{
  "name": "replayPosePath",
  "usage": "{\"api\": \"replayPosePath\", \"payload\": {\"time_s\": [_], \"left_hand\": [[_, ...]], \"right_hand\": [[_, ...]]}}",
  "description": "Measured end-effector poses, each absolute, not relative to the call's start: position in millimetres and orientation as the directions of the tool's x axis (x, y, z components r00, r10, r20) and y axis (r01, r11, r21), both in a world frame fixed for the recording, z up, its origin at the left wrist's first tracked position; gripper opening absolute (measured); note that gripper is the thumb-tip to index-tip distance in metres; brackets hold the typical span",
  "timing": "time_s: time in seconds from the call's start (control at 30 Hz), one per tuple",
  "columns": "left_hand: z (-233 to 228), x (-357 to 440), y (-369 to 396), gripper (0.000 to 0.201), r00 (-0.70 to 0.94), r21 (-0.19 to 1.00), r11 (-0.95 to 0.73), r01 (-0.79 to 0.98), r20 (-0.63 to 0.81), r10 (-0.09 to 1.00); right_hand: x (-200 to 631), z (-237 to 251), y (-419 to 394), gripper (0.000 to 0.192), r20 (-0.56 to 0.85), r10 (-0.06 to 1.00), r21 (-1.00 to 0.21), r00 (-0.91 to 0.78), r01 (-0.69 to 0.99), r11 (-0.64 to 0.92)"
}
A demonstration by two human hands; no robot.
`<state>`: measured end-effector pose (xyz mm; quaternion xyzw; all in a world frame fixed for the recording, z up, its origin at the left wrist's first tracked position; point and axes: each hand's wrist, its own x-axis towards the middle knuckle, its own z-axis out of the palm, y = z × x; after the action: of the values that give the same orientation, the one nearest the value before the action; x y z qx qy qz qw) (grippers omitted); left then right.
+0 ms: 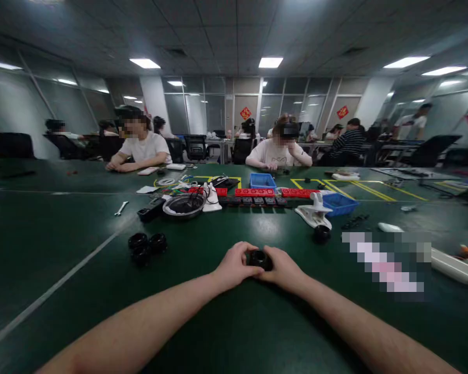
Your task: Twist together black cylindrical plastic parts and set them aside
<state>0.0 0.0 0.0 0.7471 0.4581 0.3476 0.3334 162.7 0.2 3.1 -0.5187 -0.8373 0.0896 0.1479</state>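
Note:
A small black ring-shaped part with a round hole in its top is held between both hands, low over the green table or resting on it; which of the two I cannot tell. My left hand closes on its left side, thumb in front and fingers behind. From the right, my right hand grips the same part, its fingers partly hidden. Several similar black parts stand in a cluster to the left. One more black part sits to the right, beside a white clip-like stand.
Across the middle lie a round dark pan, a white stand, red strips and blue bins. A wrench lies left, a white cylinder right. Two people sit opposite.

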Motion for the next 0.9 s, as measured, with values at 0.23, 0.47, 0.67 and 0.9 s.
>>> {"api": "replayPosePath", "payload": {"time_s": [0.23,0.47,0.67,0.9], "left_hand": [[-2,8,-3,0.037,0.232,0.807,-0.337,0.485,0.253,0.939],[8,-3,-4,0.034,0.405,0.764,-0.47,0.442,0.297,0.865],[9,-10,2,0.043,0.54,0.762,-0.501,0.41,0.24,0.807],[8,-12,6,0.044,0.577,0.776,-0.501,0.384,0.221,0.786]], "right_hand": [[156,3,-6,0.031,0.255,0.913,-0.222,-0.318,0.9,0.376],[175,7,7,0.047,0.182,0.767,-0.613,-0.616,0.539,0.578],[185,17,11,0.035,0.054,0.702,-0.717,-0.71,0.461,0.522],[189,15,16,0.033,0.022,0.693,-0.731,-0.721,0.461,0.503]]}}
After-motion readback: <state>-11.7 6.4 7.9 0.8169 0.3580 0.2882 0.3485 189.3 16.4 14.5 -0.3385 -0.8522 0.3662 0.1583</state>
